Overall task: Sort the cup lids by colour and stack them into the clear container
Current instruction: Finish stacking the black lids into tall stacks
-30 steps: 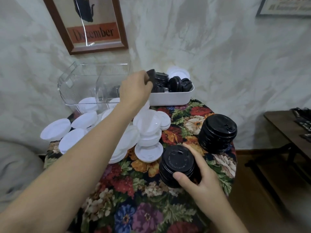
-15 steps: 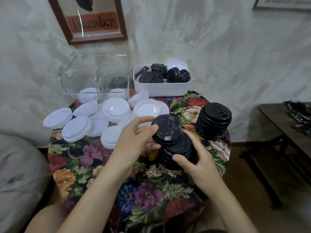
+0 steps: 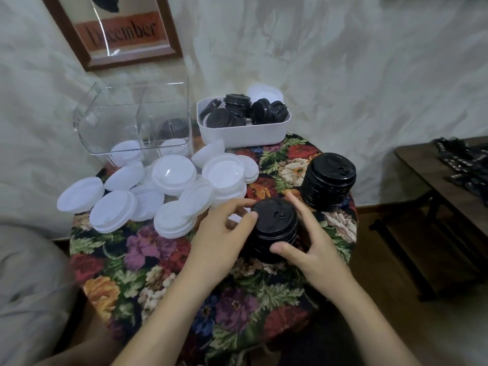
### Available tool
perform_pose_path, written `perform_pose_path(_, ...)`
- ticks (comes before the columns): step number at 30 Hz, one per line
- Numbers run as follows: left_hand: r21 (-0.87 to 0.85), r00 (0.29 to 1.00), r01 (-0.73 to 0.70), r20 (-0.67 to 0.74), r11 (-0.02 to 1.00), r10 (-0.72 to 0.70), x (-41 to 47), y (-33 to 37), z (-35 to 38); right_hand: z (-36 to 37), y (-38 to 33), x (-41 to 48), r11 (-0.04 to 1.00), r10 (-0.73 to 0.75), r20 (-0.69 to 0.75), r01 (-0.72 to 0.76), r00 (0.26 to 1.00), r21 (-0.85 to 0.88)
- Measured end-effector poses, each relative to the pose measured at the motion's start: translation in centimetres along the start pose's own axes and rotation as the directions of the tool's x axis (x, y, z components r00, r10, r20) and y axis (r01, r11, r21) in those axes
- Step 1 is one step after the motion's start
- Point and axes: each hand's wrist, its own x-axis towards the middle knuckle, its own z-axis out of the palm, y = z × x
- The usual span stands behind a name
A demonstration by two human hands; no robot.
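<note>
Fingertips (image 3: pixel 250 219) of the left hand (image 3: pixel 224 239) press the rim of the near black stack (image 3: pixel 274 228) from its nine o'clock side, thumb and forefinger spread across the top lid. On the right hand (image 3: pixel 311 249) the thumb sits at five o'clock and the forefinger at two o'clock, so both hands are clamped around the same stack, fingers apart, not curled shut.

In the head view, that stack sits near the middle of the floral tablecloth (image 3: pixel 163 260). A taller black stack (image 3: pixel 328 180) stands just beside it at one o'clock. Loose white lids (image 3: pixel 174 175) lie heaped at ten o'clock. The clear container (image 3: pixel 111 120) is at eleven o'clock, with a few white lids and something dark showing through its walls. A white tub (image 3: pixel 243 133) at twelve o'clock holds more black lids.

These lids look thin, light and smooth, and nested loosely, so a stack will likely tilt or shed its top. Holding low on the sides with both hands seems safest.
</note>
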Motion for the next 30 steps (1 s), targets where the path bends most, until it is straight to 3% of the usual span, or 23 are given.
perform_pose_path(9,-0.129,0.997,-0.073,-0.046,0.989,0.067,0.4,0.0,1.4,-0.9,0.0,3.1,0.997,-0.07,0.031,0.069,0.997,0.018)
perform_pose_path(30,0.0,0.991,-0.12,-0.067,0.993,0.12,0.5,-1.9,2.6,-1.6,-0.4,5.2,0.978,-0.087,-0.024,0.09,0.996,0.188)
